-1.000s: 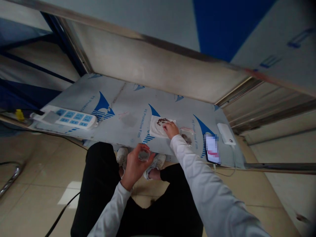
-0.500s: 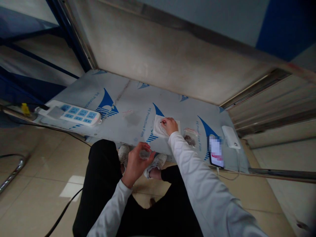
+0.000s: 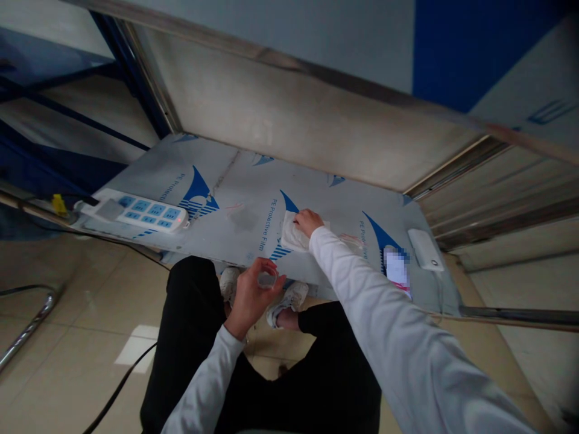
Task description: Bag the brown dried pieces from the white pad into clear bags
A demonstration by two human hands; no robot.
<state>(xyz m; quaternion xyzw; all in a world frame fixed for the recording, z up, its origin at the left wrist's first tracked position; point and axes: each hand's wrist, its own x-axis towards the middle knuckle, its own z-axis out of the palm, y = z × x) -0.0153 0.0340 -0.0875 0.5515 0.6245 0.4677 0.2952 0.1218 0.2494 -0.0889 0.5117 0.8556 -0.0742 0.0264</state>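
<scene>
My left hand (image 3: pixel 248 295) is closed round a small clear round cup (image 3: pixel 266 279), held in front of the shelf's near edge with its mouth turned up toward me. Over the shelf, my right hand (image 3: pixel 309 223) has its fingertips pinched together at a white square sheet or shallow tray (image 3: pixel 291 239). Whatever sits between those fingertips is hidden. Just right of it lies a clear plastic bag (image 3: pixel 353 241), partly covered by my right sleeve.
The film-covered metal shelf (image 3: pixel 246 181) carries a white power strip (image 3: pixel 142 212) at left. A phone (image 3: pixel 397 270) and a white device with a cable (image 3: pixel 424 249) lie at right. An upper shelf (image 3: pixel 353 36) overhangs the back. My knees are below the front edge.
The view has shifted slightly. My right fingertips have moved a little left over the white square, and the sleeve now covers more of the clear bag. The left hand still holds the cup.
</scene>
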